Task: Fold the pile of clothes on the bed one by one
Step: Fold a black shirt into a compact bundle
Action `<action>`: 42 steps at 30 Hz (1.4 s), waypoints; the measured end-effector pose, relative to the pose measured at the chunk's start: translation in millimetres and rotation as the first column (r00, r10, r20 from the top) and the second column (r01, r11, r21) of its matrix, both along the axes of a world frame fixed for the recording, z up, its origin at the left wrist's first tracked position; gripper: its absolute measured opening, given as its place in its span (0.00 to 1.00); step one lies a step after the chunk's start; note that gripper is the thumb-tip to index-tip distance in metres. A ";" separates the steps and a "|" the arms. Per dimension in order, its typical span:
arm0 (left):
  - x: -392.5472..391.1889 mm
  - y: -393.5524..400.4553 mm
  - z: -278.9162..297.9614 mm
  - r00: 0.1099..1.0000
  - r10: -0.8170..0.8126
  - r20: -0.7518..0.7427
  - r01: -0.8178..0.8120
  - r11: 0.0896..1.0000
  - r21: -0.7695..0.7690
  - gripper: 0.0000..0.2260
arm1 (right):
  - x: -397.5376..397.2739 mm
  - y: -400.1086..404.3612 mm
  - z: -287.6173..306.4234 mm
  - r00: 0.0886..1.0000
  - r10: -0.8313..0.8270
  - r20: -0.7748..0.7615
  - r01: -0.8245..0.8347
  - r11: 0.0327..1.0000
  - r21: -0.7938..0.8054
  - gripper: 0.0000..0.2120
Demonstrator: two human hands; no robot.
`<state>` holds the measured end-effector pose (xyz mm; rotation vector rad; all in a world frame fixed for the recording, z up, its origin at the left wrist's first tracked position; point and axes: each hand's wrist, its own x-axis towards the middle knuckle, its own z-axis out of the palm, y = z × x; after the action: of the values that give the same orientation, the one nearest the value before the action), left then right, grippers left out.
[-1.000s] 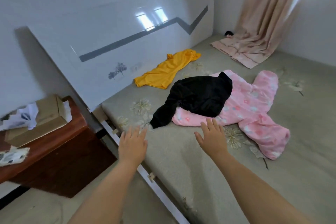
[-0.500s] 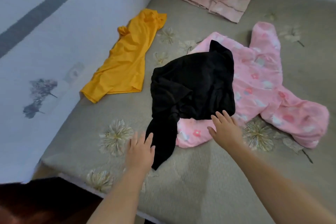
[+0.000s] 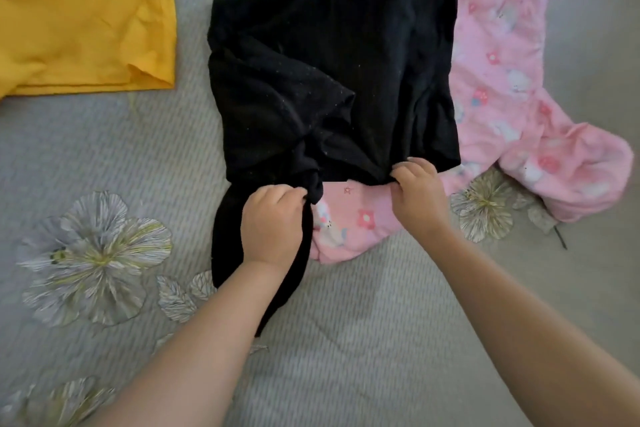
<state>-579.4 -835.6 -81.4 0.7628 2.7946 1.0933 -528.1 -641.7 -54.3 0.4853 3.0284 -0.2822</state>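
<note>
A crumpled black garment (image 3: 332, 55) lies in the middle of the bed, partly on top of a pink patterned fleece garment (image 3: 502, 80). My left hand (image 3: 273, 222) grips a bunched part of the black garment where a long strip of it trails toward me. My right hand (image 3: 415, 191) pinches the black garment's near edge, just above the pink fleece. A yellow garment (image 3: 86, 17) lies flat at the upper left, apart from the other two.
The bed (image 3: 346, 340) is covered by a grey ribbed sheet with large flower prints. Bare sheet stretches in front of the clothes and to the left below the yellow garment.
Both hands reached forward from the bed's near edge and took hold of the black garment's near edge. The view has moved closer and tilted down onto the clothes.
</note>
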 end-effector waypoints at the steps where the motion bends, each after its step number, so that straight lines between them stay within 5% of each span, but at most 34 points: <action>1: -0.8 -0.5 1.9 0.999 0.013 0.032 -0.014 0.999 0.037 0.09 | 5.3 0.3 5.3 1.000 -0.006 -0.027 0.005 1.000 -0.029 0.07; 5: 10.7 -2.0 24.6 0.997 0.018 0.081 -0.028 0.992 0.123 0.09 | 38.1 0.3 30.2 0.989 -0.145 -0.018 0.136 0.959 -0.249 0.07; 9: 38.5 -8.3 58.3 0.962 -0.077 0.260 0.028 0.982 0.187 0.11 | 88.1 6.1 57.8 0.946 -0.319 0.060 0.303 0.801 -0.517 0.05; 12: 69.3 -17.0 73.9 0.938 -0.153 0.311 0.176 0.983 -0.046 0.09 | 131.8 14.1 75.7 0.919 -0.364 0.152 0.369 0.657 -0.657 0.12; 14: 94.0 -20.3 82.5 0.865 -0.228 0.447 0.398 0.855 -0.333 0.06 | 167.3 18.9 85.0 0.891 -0.398 0.217 0.403 0.476 -0.782 0.14; 16: 120.2 -17.7 89.5 0.758 -0.260 0.599 0.582 0.685 -0.438 0.06 | 203.9 26.3 90.7 0.863 -0.411 0.292 0.430 0.296 -0.853 0.14; 17: 134.0 -13.5 92.4 0.740 -0.256 0.622 0.596 0.677 -0.432 0.07 | 223.9 31.9 92.7 0.845 -0.419 0.332 0.451 0.224 -0.864 0.14; 19: 162.4 0.7 98.0 0.837 -0.274 0.473 0.465 0.812 -0.352 0.07 | 263.4 45.7 94.8 0.804 -0.438 0.404 0.495 0.114 -0.862 0.13; 21: 188.1 21.1 98.0 0.938 -0.312 0.151 0.344 0.895 -0.285 0.13 | 299.0 60.3 93.9 0.775 -0.450 0.443 0.524 0.065 -0.849 0.13; 23: 203.8 48.8 89.2 0.938 -0.347 0.001 0.325 0.876 -0.355 0.23 | 326.5 74.4 91.2 0.757 -0.473 0.452 0.541 0.066 -0.838 0.14; 24: 208.9 63.4 85.2 0.920 -0.387 0.066 0.374 0.811 -0.450 0.26 | 336.1 81.0 89.5 0.745 -0.494 0.448 0.545 0.063 -0.836 0.14; 26: 220.5 85.6 73.3 0.894 -0.397 0.207 0.439 0.689 -0.577 0.22 | 349.7 93.6 85.1 0.725 -0.536 0.434 0.545 0.059 -0.837 0.14; 27: 224.7 93.1 69.1 0.903 -0.380 0.200 0.422 0.702 -0.574 0.16 | 353.8 99.5 82.4 0.719 -0.552 0.421 0.540 0.064 -0.839 0.15; 31: 229.6 108.7 76.6 0.890 -0.312 0.333 0.396 0.891 -0.222 0.05 | 361.3 126.8 75.0 0.705 -0.621 0.341 0.529 0.142 -0.837 0.14; 34: 218.5 114.2 106.9 0.797 -0.294 0.528 0.325 0.945 0.035 0.12 | 362.4 148.7 86.2 0.724 -0.628 0.286 0.540 0.258 -0.801 0.15; 39: 187.4 130.0 173.1 0.911 -0.297 0.288 0.279 0.955 0.102 0.06 | 337.7 174.6 149.9 0.793 -0.571 0.213 0.480 0.370 -0.795 0.09; 42: 165.1 144.4 224.7 0.947 -0.281 0.152 0.256 0.952 0.166 0.04 | 314.8 186.2 199.6 0.828 -0.559 0.040 0.394 0.528 -0.752 0.04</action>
<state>-414.3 -691.2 143.3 0.9765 2.4003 1.2515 -213.3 -455.5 145.3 1.2378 2.4983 -1.6022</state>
